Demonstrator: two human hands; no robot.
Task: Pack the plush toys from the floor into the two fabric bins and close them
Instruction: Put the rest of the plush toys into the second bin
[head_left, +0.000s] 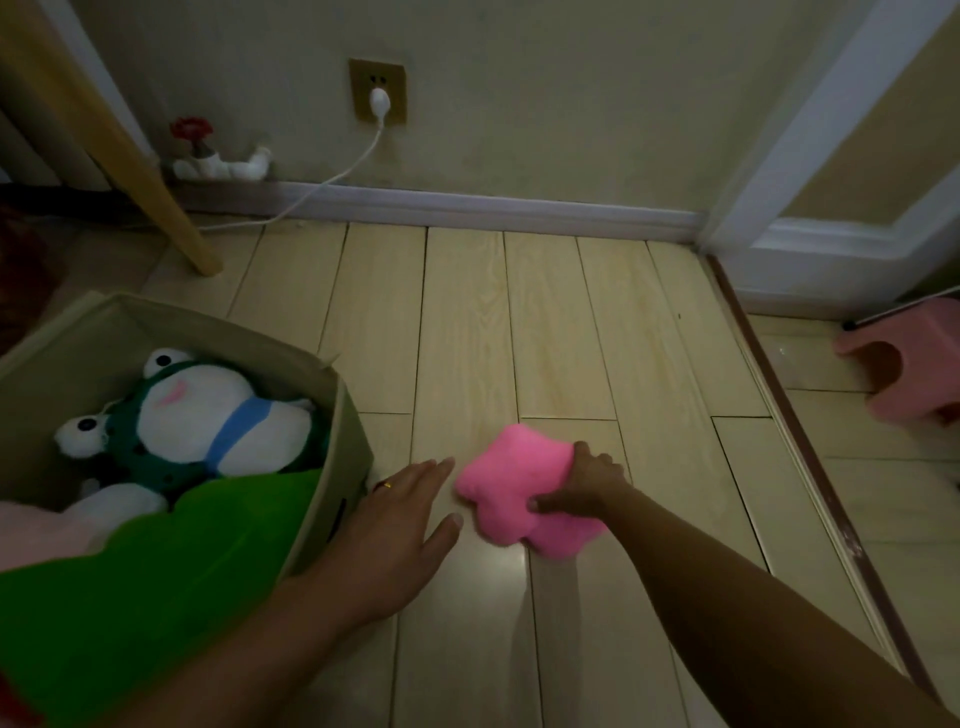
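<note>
A beige fabric bin stood open on the wooden floor, with a frog plush and a green plush inside. The left hand lay flat beside it, fingers straight. The right hand gripped a pink star plush on the floor.

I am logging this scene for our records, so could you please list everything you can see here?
fabric bin: one, beige, lower left, open
frog plush: one, green and white, in the bin
green plush: one, in the bin, nearest the camera
pink plush: one, on the floor
wall socket: one, white plug in it
stool: one, pink, right edge
wooden leg: one, upper left
left hand: flat, beside the bin
right hand: grips the pink plush
</note>
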